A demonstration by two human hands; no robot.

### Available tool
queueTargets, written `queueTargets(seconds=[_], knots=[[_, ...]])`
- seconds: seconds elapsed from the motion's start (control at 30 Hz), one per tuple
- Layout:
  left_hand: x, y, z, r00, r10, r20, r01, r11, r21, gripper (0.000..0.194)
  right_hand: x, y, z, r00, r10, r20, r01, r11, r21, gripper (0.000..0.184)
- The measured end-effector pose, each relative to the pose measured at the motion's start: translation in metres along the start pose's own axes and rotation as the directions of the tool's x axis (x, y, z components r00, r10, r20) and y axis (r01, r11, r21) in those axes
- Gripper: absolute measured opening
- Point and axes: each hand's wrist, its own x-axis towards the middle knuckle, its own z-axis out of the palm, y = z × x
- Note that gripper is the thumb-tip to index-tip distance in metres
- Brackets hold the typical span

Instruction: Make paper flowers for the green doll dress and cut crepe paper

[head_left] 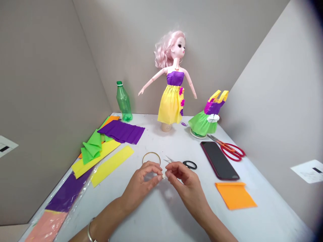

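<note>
My left hand (pixel 143 179) and my right hand (pixel 185 185) meet over the front middle of the table, each closed with thumb against fingertips. A tiny whitish bit shows between the fingertips, too small to name. Just behind my left hand lies a thin gold-coloured ring (pixel 151 152), partly covered by the fingers. Small scissors (pixel 185 163) with black handles rest behind my right hand, which hides part of them. Further back stands a pink-haired doll (pixel 171 104) in a purple top and yellow skirt with small flowers, raised on a cup-like base (pixel 166 127).
Yellow (pixel 113 165), green (pixel 93 144) and purple (pixel 123 131) sheets lie at left, near a green bottle (pixel 123 104). At right are a small dress (pixel 205 121), red-handled scissors (pixel 230 149), a phone (pixel 219 159) and a folded orange piece (pixel 234 196). Grey panels enclose the table.
</note>
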Motion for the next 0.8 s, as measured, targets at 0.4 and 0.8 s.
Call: queueTargets(seconds=[0.4,0.8], knots=[[0.0006,0.0008,-0.0006,1.0,-0.025,-0.011,0.024,0.999,-0.026,0.016,0.0026,0.0009,-0.0024,0.974,0.151,0.167,-0.158,0.987,0.028,0.017],[-0.0033,-0.002,0.0039,0.966,0.19,-0.175,-0.163,0.974,0.156,0.005,0.0031,0.0003,-0.0021,0.972,0.166,0.167,-0.173,0.985,0.027,0.017]])
